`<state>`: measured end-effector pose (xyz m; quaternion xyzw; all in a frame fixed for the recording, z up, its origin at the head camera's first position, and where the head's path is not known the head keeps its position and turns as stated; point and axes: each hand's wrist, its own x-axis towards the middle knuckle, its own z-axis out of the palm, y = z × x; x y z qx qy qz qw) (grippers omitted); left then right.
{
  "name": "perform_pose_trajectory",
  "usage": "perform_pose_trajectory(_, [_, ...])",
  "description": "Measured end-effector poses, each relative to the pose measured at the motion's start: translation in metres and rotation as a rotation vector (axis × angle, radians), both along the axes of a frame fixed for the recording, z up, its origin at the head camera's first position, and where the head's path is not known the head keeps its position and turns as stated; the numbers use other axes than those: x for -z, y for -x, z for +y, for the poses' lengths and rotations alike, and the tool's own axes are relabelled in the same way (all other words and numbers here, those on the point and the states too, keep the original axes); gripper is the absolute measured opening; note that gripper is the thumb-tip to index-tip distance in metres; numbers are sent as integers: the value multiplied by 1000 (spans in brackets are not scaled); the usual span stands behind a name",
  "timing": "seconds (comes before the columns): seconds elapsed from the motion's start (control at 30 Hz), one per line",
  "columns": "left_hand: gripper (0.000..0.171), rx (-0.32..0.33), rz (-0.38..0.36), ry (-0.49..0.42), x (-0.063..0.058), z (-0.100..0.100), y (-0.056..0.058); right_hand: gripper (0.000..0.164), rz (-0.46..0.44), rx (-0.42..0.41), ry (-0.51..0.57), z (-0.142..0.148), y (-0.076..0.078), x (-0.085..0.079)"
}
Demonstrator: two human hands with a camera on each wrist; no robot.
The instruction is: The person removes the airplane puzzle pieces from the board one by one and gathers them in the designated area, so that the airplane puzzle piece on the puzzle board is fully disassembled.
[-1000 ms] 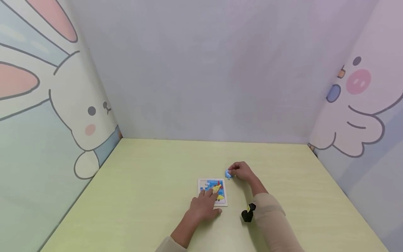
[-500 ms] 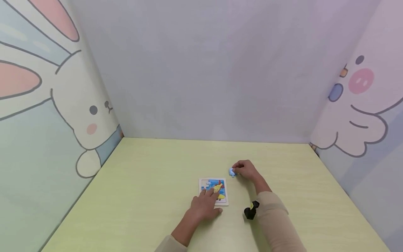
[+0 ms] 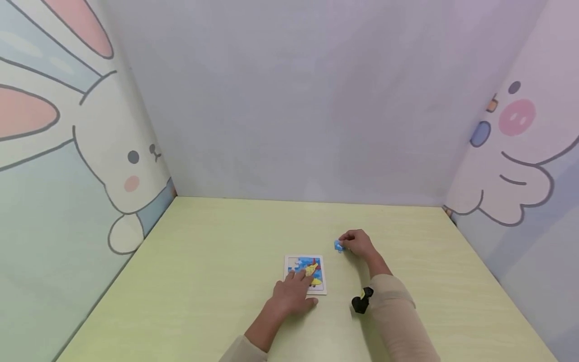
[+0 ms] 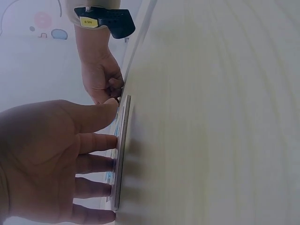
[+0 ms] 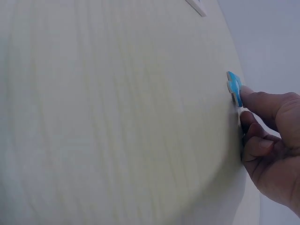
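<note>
A framed jigsaw puzzle [image 3: 318, 275] with a yellow and red picture on blue lies on the table, with a bare gap in its upper left part. My left hand [image 3: 289, 295] rests on its lower left with fingers straight and spread. In the left wrist view, the fingertips touch the puzzle board [image 4: 123, 154] and the thumb lies over its near corner. Beyond the board's upper right, my right hand [image 3: 359, 244] pinches a blue jigsaw piece [image 3: 338, 246]. The right wrist view shows the thumb on the jigsaw piece [image 5: 235, 88], low at the table; the other fingers are curled and partly hide it.
The pale yellow-green table [image 3: 217, 261] runs back to a plain grey wall [image 3: 289, 110]. Side walls carry a rabbit drawing [image 3: 131, 171] and a pig drawing [image 3: 515, 151]. A black wrist device [image 3: 362, 300] sits at the right sleeve.
The right hand has moved a little to the right and slightly away from me with the blue jigsaw piece. The left hand stays on the puzzle board.
</note>
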<state>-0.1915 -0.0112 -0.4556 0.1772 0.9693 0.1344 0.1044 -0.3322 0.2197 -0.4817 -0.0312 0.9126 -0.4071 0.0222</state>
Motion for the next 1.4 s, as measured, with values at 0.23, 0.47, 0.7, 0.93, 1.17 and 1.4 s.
perform_pose_trajectory(0.23, [57,10,1,-7,3,0,1,11,5,18,-12,-2,-2,0])
perform_pose_trajectory(0.47, [57,-2,2,7,4,0,1,14,6,31,32,-2,-3,5])
perform_pose_trajectory(0.7, [58,0,-1,4,7,-1,-1,17,41,33,62,-5,-11,6])
perform_pose_trajectory(0.93, [58,7,18,2,2,-1,-3,22,27,52,220,-12,-26,-1])
perform_pose_trajectory(1.17, [58,10,33,14,3,-2,-2,26,20,-29,355,-24,-35,-5])
perform_pose_trajectory(1.4, [59,6,28,20,5,-1,0,27,-8,-85,378,-41,-38,-6])
